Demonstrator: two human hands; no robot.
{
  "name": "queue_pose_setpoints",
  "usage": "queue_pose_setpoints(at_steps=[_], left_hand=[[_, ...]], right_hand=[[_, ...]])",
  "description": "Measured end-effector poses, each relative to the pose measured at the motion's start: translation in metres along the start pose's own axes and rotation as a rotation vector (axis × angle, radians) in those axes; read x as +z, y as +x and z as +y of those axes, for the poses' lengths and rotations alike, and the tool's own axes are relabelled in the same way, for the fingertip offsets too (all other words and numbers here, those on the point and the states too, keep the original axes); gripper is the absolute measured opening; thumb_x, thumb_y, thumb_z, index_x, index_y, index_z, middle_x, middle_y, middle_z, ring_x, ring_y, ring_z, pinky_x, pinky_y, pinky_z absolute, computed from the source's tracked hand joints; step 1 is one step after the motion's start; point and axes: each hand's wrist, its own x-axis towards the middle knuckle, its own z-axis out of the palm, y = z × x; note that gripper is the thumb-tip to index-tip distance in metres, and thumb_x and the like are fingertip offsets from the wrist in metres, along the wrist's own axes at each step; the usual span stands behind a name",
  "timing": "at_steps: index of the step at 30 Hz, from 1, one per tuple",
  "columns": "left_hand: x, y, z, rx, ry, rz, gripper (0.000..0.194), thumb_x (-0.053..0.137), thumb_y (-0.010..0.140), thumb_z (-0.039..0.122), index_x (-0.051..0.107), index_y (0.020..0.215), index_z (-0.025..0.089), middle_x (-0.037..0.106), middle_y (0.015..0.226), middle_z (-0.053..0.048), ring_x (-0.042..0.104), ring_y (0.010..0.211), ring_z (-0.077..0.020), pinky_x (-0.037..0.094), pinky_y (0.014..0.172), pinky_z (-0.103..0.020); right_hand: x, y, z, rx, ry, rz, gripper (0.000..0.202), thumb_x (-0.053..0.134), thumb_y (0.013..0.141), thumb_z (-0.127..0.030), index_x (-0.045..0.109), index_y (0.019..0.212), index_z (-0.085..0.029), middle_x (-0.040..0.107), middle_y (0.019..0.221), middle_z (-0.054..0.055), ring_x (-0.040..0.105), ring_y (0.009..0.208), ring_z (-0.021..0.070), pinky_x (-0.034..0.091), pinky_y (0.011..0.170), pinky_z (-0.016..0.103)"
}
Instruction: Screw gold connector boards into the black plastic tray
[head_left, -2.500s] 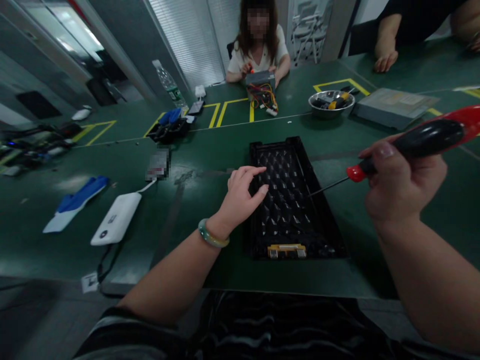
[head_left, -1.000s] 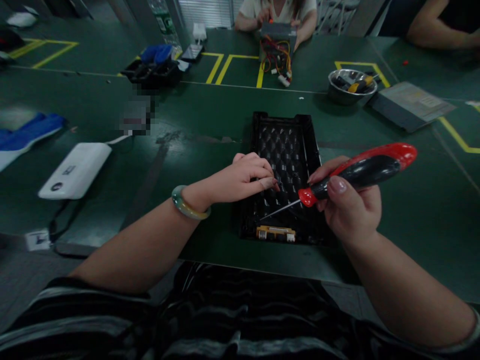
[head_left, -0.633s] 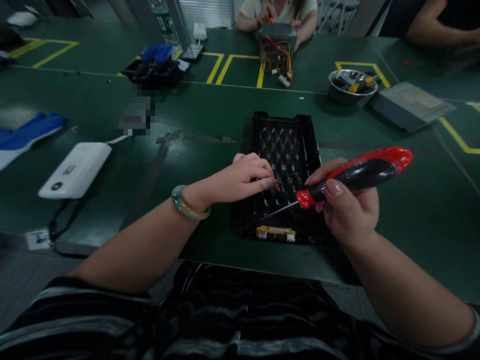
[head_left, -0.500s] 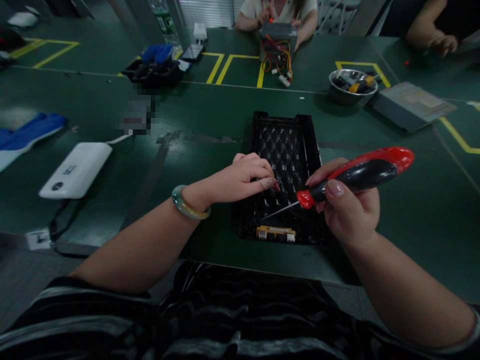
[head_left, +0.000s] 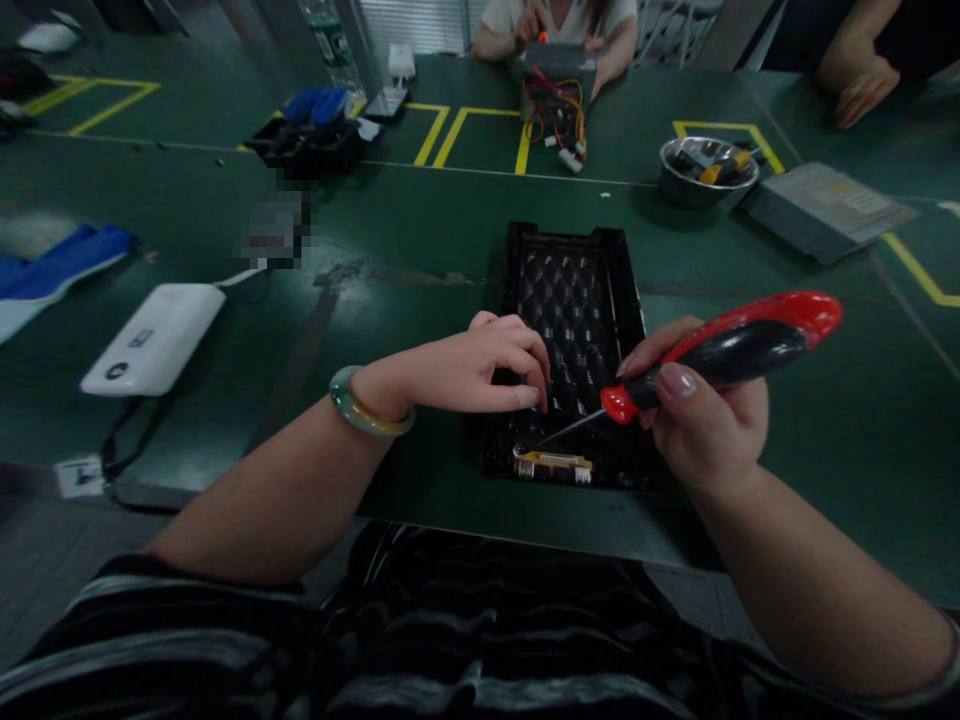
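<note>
While a screwdriver (head_left: 739, 345) leans at a low slant, a slip is the chief worry

Because the right hand (head_left: 705, 420) is clamped round the screwdriver, with the thumb lying along the black grip, control of the shaft (head_left: 574, 426) rests on that hand alone. It slopes into the near left corner of the black casing (head_left: 562, 310), which lies flat on the green surface (head_left: 420, 230) in front of the person, hollow side up. Its tip sits near a small round fitting (head_left: 519, 449) and the orange connector board (head_left: 555, 462); whether it touches either cannot be told.

Such a shallow angle could let the tip skate sideways under pressure, scratching the board or its metal sockets. If a screw is there, a tilted blade might also chew its head.

Over the casing's left wall, the left hand (head_left: 491, 370) is curled, its thumb and fingertips pointing down inside; whether they pinch or press anything is hidden. Those fingers are close to the shaft, so a jump toward them could nick a fingertip. Should the left hand be bearing only lightly, the casing might also slide or turn on the smooth surface when pushed.
</note>
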Motion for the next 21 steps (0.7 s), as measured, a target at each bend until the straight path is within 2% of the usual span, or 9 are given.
queue_pose_setpoints(at_steps=[8, 13, 18, 21], left_hand=[[-0.004, -0.003, 0.005, 0.012, 0.054, -0.133, 0.016, 0.065, 0.093, 0.028, 0.080, 0.088, 0.027, 0.071, 0.116, -0.002, 0.057, 0.115, -0.0232, 0.026, 0.103, -0.041], [-0.005, -0.006, 0.010, 0.013, 0.063, -0.171, 0.016, 0.067, 0.091, 0.029, 0.081, 0.082, 0.029, 0.069, 0.123, -0.003, 0.055, 0.119, -0.0256, 0.026, 0.105, -0.043], [-0.004, -0.006, 0.011, 0.002, 0.071, -0.184, 0.018, 0.066, 0.091, 0.030, 0.081, 0.083, 0.029, 0.070, 0.124, -0.003, 0.056, 0.117, -0.0256, 0.028, 0.105, -0.043], [-0.004, -0.005, 0.010, 0.007, 0.081, -0.181, 0.019, 0.065, 0.092, 0.030, 0.081, 0.082, 0.028, 0.071, 0.123, -0.003, 0.055, 0.117, -0.0256, 0.028, 0.105, -0.044]], right_hand=[[0.001, -0.001, -0.001, 0.001, -0.004, -0.017, 0.013, 0.069, 0.095, -0.036, 0.075, 0.092, -0.025, 0.069, 0.084, 0.001, 0.051, 0.053, 0.0097, 0.053, 0.054, 0.030], [-0.002, 0.000, -0.003, -0.015, 0.025, -0.067, 0.009, 0.069, 0.094, -0.032, 0.076, 0.095, -0.026, 0.070, 0.087, 0.001, 0.053, 0.053, 0.0104, 0.053, 0.051, 0.031], [-0.003, -0.001, -0.005, -0.038, 0.006, -0.049, 0.007, 0.070, 0.092, -0.032, 0.076, 0.094, -0.028, 0.071, 0.088, 0.002, 0.063, 0.067, 0.0160, 0.055, 0.059, 0.034], [-0.004, -0.002, -0.008, -0.089, 0.032, -0.048, 0.007, 0.071, 0.090, -0.030, 0.075, 0.096, -0.030, 0.071, 0.088, 0.001, 0.063, 0.074, 0.0174, 0.052, 0.062, 0.035]])
